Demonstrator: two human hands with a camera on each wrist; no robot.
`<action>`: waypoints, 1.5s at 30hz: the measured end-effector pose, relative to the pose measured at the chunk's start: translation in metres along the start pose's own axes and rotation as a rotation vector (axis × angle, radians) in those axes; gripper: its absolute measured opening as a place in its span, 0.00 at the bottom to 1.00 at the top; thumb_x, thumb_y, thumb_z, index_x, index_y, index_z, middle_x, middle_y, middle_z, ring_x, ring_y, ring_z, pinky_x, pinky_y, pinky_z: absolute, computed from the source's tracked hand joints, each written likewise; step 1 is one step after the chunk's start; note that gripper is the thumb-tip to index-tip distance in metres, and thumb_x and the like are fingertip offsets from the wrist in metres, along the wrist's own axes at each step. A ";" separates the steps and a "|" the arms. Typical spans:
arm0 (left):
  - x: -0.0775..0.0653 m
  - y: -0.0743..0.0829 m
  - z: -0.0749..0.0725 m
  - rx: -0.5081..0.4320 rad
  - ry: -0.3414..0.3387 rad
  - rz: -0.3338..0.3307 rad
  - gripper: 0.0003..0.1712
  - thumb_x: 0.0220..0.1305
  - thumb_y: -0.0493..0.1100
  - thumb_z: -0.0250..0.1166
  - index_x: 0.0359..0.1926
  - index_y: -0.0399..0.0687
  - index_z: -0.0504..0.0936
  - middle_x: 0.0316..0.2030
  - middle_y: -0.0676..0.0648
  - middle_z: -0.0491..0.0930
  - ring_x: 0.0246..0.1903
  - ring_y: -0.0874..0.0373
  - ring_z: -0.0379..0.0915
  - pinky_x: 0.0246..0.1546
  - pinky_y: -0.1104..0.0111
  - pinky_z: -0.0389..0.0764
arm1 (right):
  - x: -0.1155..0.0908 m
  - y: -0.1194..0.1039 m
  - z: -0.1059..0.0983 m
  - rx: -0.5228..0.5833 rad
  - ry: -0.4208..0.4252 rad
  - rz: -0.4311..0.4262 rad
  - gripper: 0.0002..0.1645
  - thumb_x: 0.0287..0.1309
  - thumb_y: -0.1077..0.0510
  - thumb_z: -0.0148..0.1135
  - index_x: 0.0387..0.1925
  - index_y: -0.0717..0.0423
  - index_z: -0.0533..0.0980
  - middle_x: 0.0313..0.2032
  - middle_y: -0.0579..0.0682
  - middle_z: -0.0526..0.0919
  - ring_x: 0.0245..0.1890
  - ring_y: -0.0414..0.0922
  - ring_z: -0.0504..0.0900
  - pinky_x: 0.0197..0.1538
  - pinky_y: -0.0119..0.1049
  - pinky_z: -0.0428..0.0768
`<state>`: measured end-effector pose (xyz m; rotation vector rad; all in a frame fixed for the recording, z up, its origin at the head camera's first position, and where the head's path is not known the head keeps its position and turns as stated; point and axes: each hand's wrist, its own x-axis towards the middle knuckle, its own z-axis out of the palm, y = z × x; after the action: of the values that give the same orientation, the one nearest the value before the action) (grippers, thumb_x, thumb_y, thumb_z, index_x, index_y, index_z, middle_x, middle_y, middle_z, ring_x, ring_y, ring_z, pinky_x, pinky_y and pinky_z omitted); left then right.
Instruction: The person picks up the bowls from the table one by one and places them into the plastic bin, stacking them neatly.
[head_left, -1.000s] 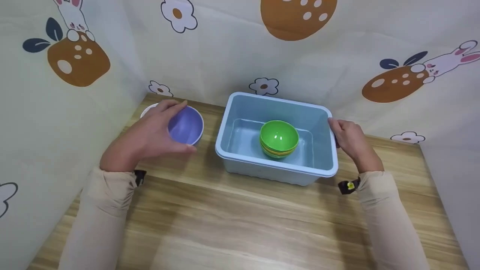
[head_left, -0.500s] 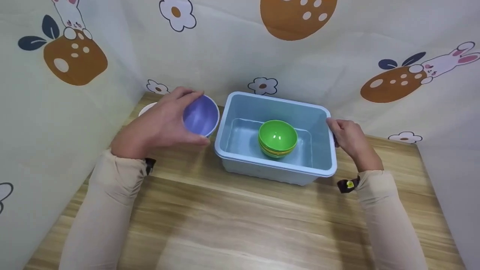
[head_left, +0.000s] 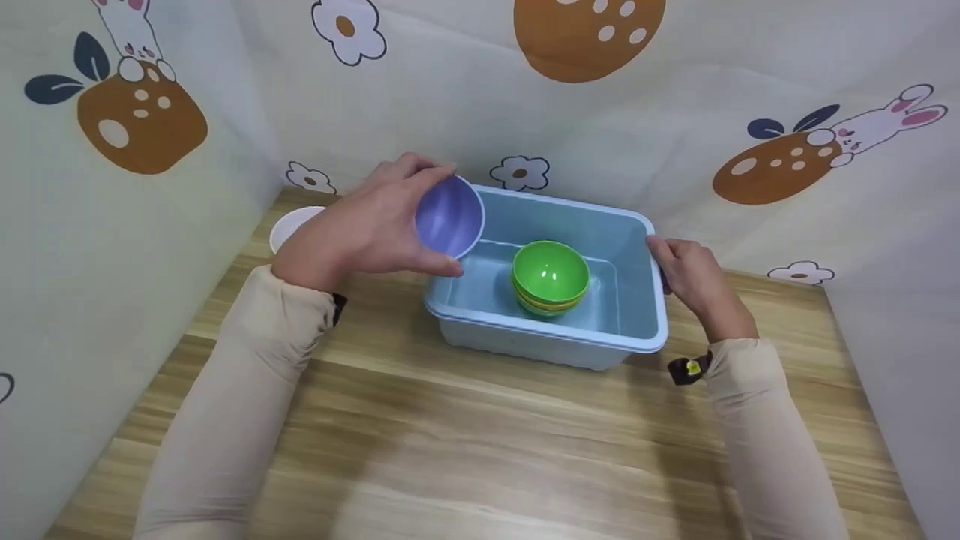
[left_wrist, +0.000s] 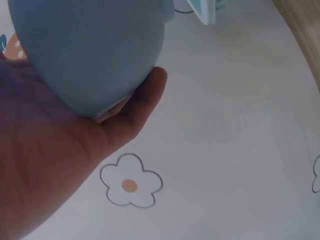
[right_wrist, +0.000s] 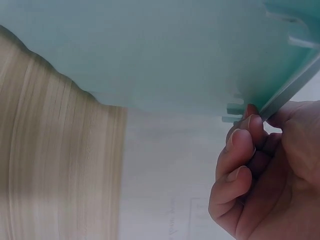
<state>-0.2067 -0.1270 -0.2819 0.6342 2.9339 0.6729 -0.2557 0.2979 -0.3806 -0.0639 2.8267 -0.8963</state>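
A purple bowl [head_left: 450,217] is gripped by my left hand [head_left: 375,221], thumb on the near side and fingers on the far side. Hand and bowl are raised at the left rim of a light blue plastic bin [head_left: 551,337]. In the left wrist view the bowl [left_wrist: 95,50] shows its outer side against the palm, looking bluish there. Inside the bin stands a green bowl [head_left: 551,271], nested on others with a yellow edge showing. My right hand [head_left: 694,274] holds the bin's right rim; in the right wrist view the fingers curl under that rim [right_wrist: 290,90].
A white round dish or bowl [head_left: 289,225] stands at the table's back left corner, partly behind my left wrist. The wooden table [head_left: 450,442] meets patterned cloth walls [head_left: 420,97] at the back and on both sides.
My left hand has lifted the purple bowl from the back left and carried it right to the bin's left rim. More of the white dish now shows. My right hand stays on the rim.
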 end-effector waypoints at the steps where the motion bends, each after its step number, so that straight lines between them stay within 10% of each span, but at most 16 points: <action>1: 0.002 0.002 0.000 0.010 -0.002 0.007 0.67 0.40 0.73 0.77 0.79 0.63 0.57 0.74 0.50 0.60 0.71 0.49 0.57 0.62 0.46 0.79 | 0.000 0.000 0.000 0.002 0.000 -0.002 0.39 0.78 0.34 0.35 0.45 0.60 0.80 0.31 0.50 0.83 0.34 0.46 0.80 0.39 0.33 0.78; 19: 0.035 0.035 0.002 0.049 -0.041 0.074 0.68 0.40 0.75 0.76 0.80 0.60 0.56 0.74 0.47 0.62 0.72 0.50 0.53 0.65 0.48 0.76 | 0.000 0.001 0.002 0.043 -0.029 0.036 0.40 0.77 0.32 0.35 0.52 0.58 0.80 0.40 0.57 0.86 0.37 0.47 0.83 0.46 0.38 0.83; 31: 0.056 0.047 -0.004 0.030 -0.023 0.120 0.67 0.42 0.72 0.76 0.80 0.56 0.58 0.74 0.46 0.62 0.72 0.49 0.54 0.68 0.51 0.73 | 0.003 0.004 0.005 0.046 0.023 0.002 0.38 0.78 0.34 0.35 0.44 0.59 0.80 0.29 0.49 0.82 0.31 0.44 0.80 0.37 0.33 0.80; 45: 0.077 0.076 0.019 0.089 -0.096 0.176 0.66 0.44 0.76 0.72 0.80 0.62 0.55 0.76 0.51 0.60 0.74 0.53 0.53 0.68 0.56 0.74 | 0.002 0.008 0.006 0.104 0.010 0.015 0.39 0.76 0.31 0.35 0.47 0.56 0.81 0.30 0.49 0.84 0.33 0.45 0.82 0.39 0.34 0.82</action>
<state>-0.2447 -0.0255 -0.2644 0.9154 2.8556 0.5114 -0.2565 0.3011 -0.3903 -0.0245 2.7800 -1.0409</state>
